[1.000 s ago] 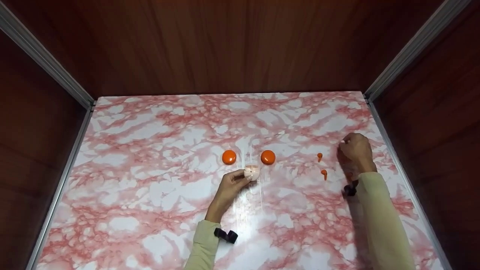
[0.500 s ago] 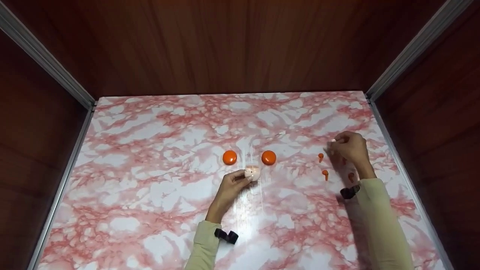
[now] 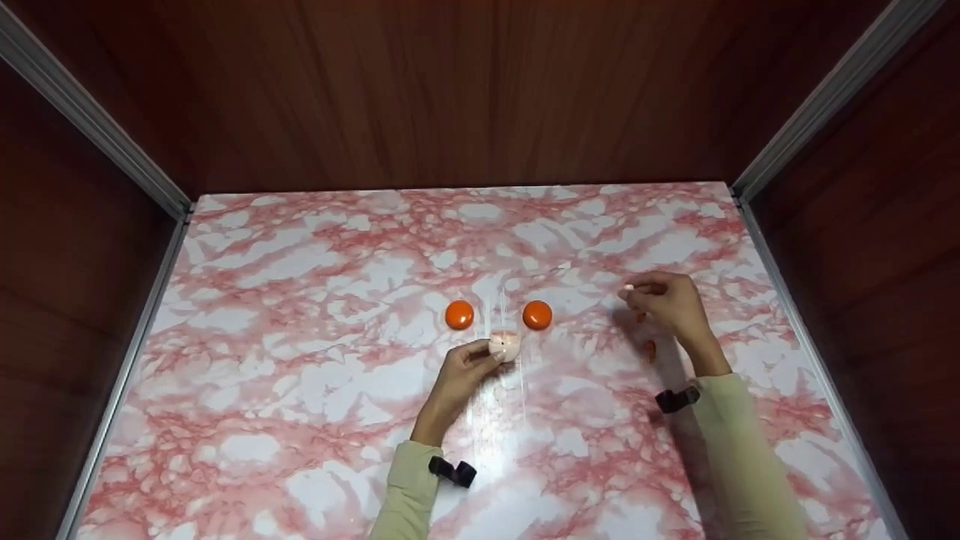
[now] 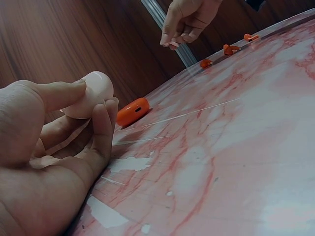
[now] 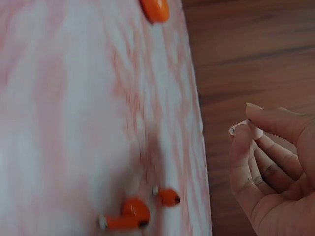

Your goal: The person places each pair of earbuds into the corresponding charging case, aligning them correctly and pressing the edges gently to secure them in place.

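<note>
My left hand (image 3: pixel 456 379) holds a small pale pink earbud case (image 3: pixel 504 346), close over the table at its middle. In the left wrist view, thumb and fingers grip this rounded case (image 4: pixel 96 93) from its sides. Between the thumb and fingertips of my right hand (image 3: pixel 673 306), a pale earbud (image 3: pixel 628 288) is pinched, raised above the right part of the table. The right wrist view shows the end of this earbud (image 5: pixel 233 131) poking out from the fingers. Below that hand lie orange earbuds (image 3: pixel 650 351), partly covered by it in the head view.
Two orange earbud cases, a left one (image 3: pixel 459 315) and a right one (image 3: pixel 537 315), lie just beyond the pale case. The pink marbled table (image 3: pixel 300 450) is bounded by dark wooden panels (image 3: pixel 465 97) at the back and both sides, with metal rails (image 3: pixel 832 90) at the corners.
My right hand has moved left from the table's right side, carrying the pale earbud towards the middle and passing over the orange earbuds. The left hand and its case have stayed put.
</note>
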Demonstrator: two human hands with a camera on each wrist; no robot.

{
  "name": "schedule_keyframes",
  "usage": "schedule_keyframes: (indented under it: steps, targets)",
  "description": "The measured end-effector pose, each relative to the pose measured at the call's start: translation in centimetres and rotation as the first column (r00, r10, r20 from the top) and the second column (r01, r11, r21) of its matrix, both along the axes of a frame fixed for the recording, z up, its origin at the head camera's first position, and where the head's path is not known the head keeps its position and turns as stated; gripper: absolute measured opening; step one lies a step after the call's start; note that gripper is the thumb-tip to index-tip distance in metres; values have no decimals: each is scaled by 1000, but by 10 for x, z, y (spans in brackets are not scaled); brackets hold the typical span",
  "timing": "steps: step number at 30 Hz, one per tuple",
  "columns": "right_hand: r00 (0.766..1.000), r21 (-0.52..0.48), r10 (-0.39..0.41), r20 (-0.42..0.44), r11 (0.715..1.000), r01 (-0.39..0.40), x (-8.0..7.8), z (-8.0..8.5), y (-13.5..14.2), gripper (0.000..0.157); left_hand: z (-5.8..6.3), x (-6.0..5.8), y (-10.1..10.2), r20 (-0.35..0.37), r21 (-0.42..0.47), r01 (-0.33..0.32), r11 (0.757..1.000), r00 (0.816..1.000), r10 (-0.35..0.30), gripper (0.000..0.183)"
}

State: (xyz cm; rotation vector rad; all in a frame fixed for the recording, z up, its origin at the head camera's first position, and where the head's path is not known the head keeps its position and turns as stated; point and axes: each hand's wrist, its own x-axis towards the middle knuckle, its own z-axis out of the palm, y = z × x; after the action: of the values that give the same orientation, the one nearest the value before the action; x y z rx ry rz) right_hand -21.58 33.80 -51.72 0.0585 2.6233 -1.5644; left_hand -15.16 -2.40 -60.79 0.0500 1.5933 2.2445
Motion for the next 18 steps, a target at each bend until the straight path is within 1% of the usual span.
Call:
schedule_keyframes:
  steps: [5,8,12,15,18]
  targets:
    - [998,-42,53,29,998,-51,10,17,-25,29,-1,0,-1,-11,-3,3,1000,1000,-3,42]
    - [997,-62,64,40,996,-62,10,11,-31,29,0,0,-1,-12,-2,3,1000,1000,-3,42]
    - [997,-85,66,32,994,-63,6,-10,-35,31,-1,-1,0,-16,-7,-5,1000,1000,5,40]
    - [997,-122,75,26,990,-71,6,-13,-44,27,-2,-1,0,-13,-12,-8,1000,1000,8,40]
    - [994,-178,103,29,979,-96,8,-13,-53,24,-3,-1,0,-16,-7,-7,1000,1000,6,39]
